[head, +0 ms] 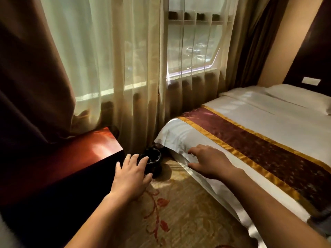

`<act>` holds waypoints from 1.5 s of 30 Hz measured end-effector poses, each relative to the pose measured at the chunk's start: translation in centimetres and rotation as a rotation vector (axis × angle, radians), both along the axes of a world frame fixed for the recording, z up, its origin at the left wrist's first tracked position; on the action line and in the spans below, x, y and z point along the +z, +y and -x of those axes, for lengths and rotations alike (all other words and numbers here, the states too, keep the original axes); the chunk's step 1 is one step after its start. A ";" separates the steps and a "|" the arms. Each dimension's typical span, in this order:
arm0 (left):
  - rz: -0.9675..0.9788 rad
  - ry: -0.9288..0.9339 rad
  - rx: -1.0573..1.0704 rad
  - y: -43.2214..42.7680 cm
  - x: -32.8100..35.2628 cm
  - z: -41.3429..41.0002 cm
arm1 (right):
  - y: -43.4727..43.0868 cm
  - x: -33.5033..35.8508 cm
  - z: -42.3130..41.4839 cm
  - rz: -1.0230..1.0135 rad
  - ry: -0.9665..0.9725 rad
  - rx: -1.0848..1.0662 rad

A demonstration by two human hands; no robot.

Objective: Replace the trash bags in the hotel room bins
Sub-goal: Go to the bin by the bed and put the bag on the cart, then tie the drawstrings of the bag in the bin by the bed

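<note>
A small dark bin [153,161] lined with a black bag stands on the carpet in the gap between a red-brown wooden table and the bed corner. My left hand [131,173] reaches toward it with fingers spread and straight; its fingertips overlap the bin's near left rim, and contact cannot be told. My right hand [208,161] hovers over the white sheet at the bed's corner, fingers loosely spread, holding nothing. The bin's lower part is in shadow.
The glossy wooden table [84,156] stands at the left. The bed [268,122] with a maroon-and-gold runner fills the right. Sheer and dark curtains [125,68] hang behind the bin, in front of a window. Patterned carpet [179,212] lies below my arms.
</note>
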State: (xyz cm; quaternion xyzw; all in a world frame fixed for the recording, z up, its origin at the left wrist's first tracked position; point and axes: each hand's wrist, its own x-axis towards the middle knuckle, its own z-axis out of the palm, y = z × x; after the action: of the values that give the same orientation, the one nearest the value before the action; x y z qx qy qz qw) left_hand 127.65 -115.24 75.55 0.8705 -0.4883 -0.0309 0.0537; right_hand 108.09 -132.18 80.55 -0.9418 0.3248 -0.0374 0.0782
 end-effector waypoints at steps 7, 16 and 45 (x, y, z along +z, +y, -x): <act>-0.045 -0.005 0.093 -9.3 -2.0 -7.8 | -10.7 -3.2 -9.9 -0.083 0.041 0.051; -0.083 0.038 0.129 -19.7 -6.9 -17.6 | -21.9 -7.1 -20.9 -0.131 0.105 0.075; -0.223 0.309 0.690 -45.9 -43.8 -38.0 | -58.2 -48.4 -49.5 -0.565 0.319 0.167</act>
State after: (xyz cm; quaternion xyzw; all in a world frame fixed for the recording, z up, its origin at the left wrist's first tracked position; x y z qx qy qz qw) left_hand 165.61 -161.15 31.76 0.9691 -0.1467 -0.1942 0.0390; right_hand 157.63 -190.42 32.19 -0.9002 0.2520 0.2088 0.2871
